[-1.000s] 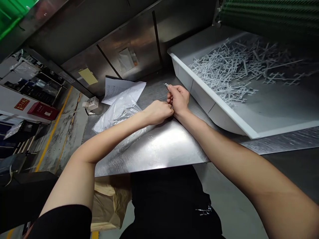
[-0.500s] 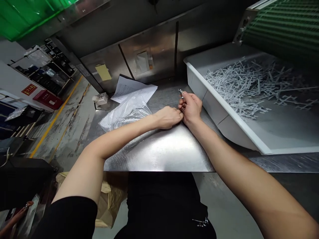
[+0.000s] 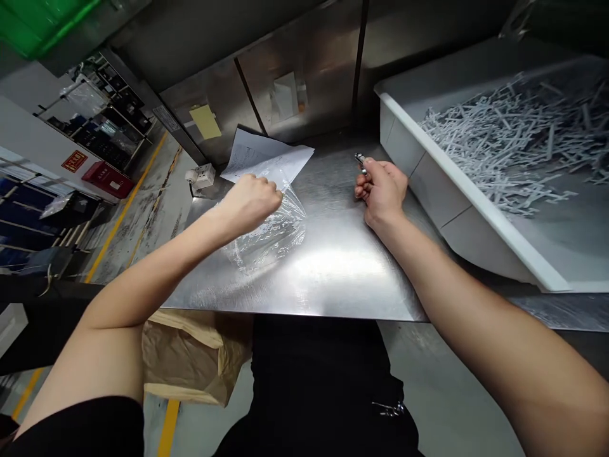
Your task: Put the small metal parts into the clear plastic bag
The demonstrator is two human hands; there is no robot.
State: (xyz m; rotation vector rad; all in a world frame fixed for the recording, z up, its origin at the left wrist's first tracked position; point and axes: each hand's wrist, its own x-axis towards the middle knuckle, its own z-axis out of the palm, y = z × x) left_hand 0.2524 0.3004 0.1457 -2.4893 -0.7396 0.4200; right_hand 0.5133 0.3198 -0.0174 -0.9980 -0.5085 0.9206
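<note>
My left hand is closed in a fist above the clear plastic bag, its back facing up. Whatever those fingers hold, if anything, is hidden. The bag is crumpled and lies partly over the white papers on the metal table. To the right, my right hand is closed around a small shiny metal tool. Only its tip shows past the thumb, so its kind is unclear. That hand is just left of the white tray.
White branching plastic pieces are heaped in the tray. A white power socket sits at the table's left corner. Below the front edge stands a brown bag. A metal panel rises at the back.
My left hand has moved left, away from my right hand, and is now over the plastic bag. The bag's shape has shifted. My right hand keeps the metal tool. The view has turned slightly.
</note>
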